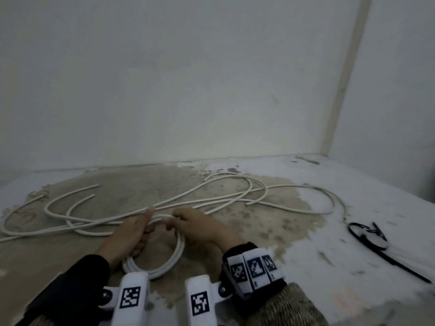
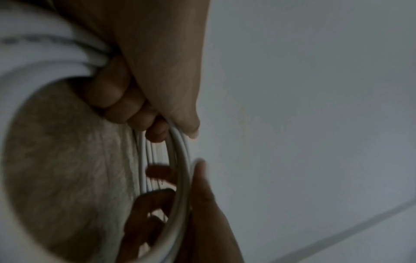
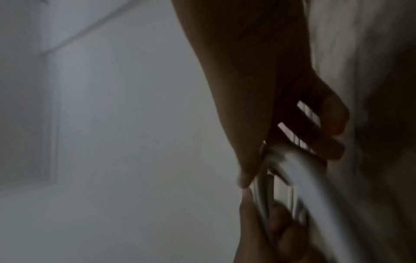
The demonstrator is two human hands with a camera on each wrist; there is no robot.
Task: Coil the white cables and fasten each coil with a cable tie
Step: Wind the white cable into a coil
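White cable coil (image 1: 164,257) held upright on the floor (image 1: 317,231) between both hands.

Loose white cables (image 1: 98,222) sprawl at far left and behind; left hand (image 1: 128,234) has its fingers curled round the coil's left side, right hand (image 1: 200,225) pinches the top strands between thumb and fingers, and black cable ties (image 1: 369,236) lie well apart at right.
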